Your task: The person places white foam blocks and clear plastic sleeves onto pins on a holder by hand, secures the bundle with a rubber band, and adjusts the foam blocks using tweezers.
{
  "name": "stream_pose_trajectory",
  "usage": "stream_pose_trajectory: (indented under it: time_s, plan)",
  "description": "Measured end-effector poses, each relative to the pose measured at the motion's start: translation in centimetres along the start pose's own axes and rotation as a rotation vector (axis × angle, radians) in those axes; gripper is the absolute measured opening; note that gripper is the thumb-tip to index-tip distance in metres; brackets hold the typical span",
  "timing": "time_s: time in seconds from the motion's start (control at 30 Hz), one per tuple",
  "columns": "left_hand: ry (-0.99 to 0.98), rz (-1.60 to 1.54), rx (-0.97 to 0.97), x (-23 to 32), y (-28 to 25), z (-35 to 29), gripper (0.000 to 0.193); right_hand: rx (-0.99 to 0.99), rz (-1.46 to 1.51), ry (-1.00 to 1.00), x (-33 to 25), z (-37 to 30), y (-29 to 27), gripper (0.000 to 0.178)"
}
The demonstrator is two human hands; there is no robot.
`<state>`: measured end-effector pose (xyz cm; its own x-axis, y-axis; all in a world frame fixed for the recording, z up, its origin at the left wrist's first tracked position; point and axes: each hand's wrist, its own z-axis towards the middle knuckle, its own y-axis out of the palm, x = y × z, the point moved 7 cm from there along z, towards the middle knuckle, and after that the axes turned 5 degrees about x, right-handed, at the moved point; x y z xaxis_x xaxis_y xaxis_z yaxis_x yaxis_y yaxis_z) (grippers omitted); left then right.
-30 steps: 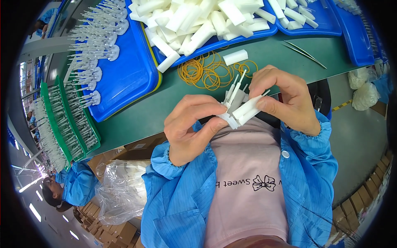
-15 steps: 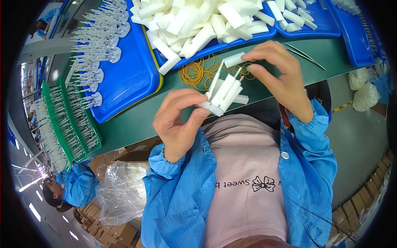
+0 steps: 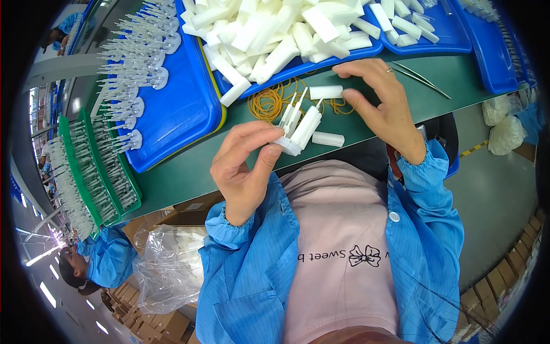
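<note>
My left hand [image 3: 246, 163] is closed on the rim of a white plastic base with upright prongs [image 3: 286, 143], tilted over the front of the table. White foam sleeves cover some of its prongs; thin ones stand bare. My right hand [image 3: 381, 100] is open, thumb and forefinger apart, with nothing between them. Close to its thumb tip lies a white foam tube [image 3: 325, 92], partly over the rubber bands. Another foam tube [image 3: 328, 139] rests near the table edge, between the base and my right wrist.
Yellow rubber bands [image 3: 266, 103] lie on the green table [image 3: 172, 186]. Behind them, a blue tray holds heaped foam tubes [image 3: 269, 28]. Metal tweezers [image 3: 424, 79] lie right. At left, pronged bases [image 3: 137, 69] line a blue tray [image 3: 172, 114], beside green racks [image 3: 94, 166]. A co-worker [image 3: 106, 258] is lower left.
My right hand has let go of the foam tube and spread its fingers. The base in my left hand has tilted and shifted slightly left, uncovering more of the tube near the edge.
</note>
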<state>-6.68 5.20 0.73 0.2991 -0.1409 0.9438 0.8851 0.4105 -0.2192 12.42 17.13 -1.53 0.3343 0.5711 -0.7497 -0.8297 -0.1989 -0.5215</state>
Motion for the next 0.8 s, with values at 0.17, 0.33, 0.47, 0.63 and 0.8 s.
stream_pose_trajectory:
  time_s: [0.17,0.33,0.47,0.63,0.8]
  plan:
    - [-0.051,0.014,0.013,0.0,-0.1,-0.1,0.017,-0.067,-0.226,-0.136,-1.3,-0.1,0.9,0.033]
    - [-0.005,-0.005,-0.035,0.3,0.3,-0.2,0.017,0.021,-0.084,-0.084,-0.2,-0.3,0.1,0.021]
    - [0.119,0.026,-0.09,1.4,0.6,-0.1,0.017,0.042,0.394,0.235,1.2,-0.5,-0.5,0.022]
    - [0.184,0.009,-0.145,2.7,1.5,-0.1,0.02,-0.015,0.662,0.434,1.4,-0.4,-0.3,0.024]
    - [0.212,-0.018,-0.186,2.9,1.8,-0.3,0.025,-0.077,0.714,0.464,0.6,-0.6,0.4,0.024]
